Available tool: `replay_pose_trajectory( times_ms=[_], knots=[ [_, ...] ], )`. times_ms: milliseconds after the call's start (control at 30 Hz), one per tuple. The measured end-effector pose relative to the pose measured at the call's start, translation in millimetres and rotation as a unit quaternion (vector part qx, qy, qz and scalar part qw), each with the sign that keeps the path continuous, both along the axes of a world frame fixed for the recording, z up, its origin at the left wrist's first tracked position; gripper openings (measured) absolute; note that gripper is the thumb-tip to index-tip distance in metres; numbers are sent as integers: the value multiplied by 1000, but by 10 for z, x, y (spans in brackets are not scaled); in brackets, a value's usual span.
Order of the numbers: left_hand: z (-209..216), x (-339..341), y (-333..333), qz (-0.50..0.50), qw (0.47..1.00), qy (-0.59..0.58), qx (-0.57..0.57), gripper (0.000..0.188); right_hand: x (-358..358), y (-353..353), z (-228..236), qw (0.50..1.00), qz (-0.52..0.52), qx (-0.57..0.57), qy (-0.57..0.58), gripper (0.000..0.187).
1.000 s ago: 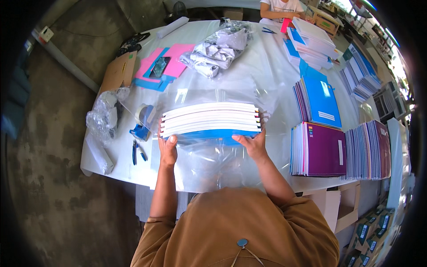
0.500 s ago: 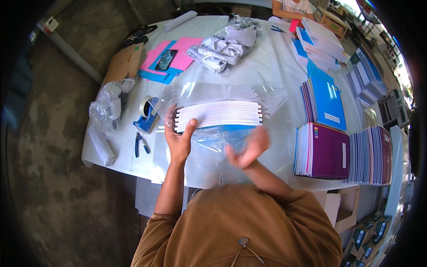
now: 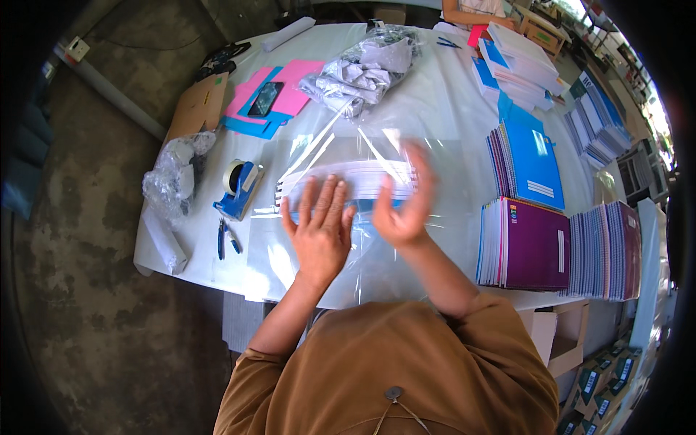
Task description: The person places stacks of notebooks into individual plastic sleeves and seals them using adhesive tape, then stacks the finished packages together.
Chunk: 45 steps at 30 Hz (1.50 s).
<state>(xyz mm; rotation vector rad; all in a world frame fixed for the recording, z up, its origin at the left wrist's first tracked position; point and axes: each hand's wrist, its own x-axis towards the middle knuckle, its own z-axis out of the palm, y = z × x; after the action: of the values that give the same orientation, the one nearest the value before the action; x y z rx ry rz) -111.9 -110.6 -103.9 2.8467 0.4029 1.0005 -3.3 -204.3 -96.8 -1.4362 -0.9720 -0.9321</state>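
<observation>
A stack of spiral-bound notebooks (image 3: 366, 174) lies in front of me, white page edges toward me and a strip of blue at the bottom. Clear plastic film (image 3: 377, 148) covers it, with shiny creases, and spreads on the table around it. My left hand (image 3: 319, 230) lies flat over the film on the near left part of the stack, fingers stretched out. Over the stack's right end is my right hand (image 3: 407, 203), smeared by motion, with thumb and fingers apart and nothing visible between them.
On the left are a blue tape dispenser (image 3: 239, 190), snips (image 3: 222, 239) and crumpled plastic (image 3: 174, 174). A phone (image 3: 266, 99) rests on pink and blue sheets. Bundled plastic (image 3: 362, 69) lies at the back. Purple notebooks (image 3: 533, 246) and blue notebooks (image 3: 533, 163) stand right. A person (image 3: 478, 13) sits beyond.
My left hand has moved from gripping the stack's left end to lying flat on its front. The right hand has risen toward the right end. The film now covers the stack's top.
</observation>
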Motion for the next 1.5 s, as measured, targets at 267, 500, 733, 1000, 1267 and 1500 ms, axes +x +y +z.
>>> replay_pose_trajectory(
  times_ms=[267,500,733,1000,1267,1500],
  knots=[
    [112,114,-86,-157,976,-2,-148,61,-258,-263,-256,958,-55,-274,69,38],
    [676,766,635,-100,982,-160,-2,40,-198,-224,-232,942,-23,-332,36,38],
    [1220,1052,1131,-272,806,-148,-504,38,-202,-215,-283,943,-29,-330,27,38],
    [451,434,473,-334,930,26,-155,19,-89,-3,-426,996,-12,75,55,38],
    [-165,-204,379,-341,921,-164,-97,19,-79,-125,-514,995,22,-89,-32,16],
    [-1043,-886,3113,262,965,-17,-29,45,-153,-60,-490,997,21,-73,-19,24]
  ],
)
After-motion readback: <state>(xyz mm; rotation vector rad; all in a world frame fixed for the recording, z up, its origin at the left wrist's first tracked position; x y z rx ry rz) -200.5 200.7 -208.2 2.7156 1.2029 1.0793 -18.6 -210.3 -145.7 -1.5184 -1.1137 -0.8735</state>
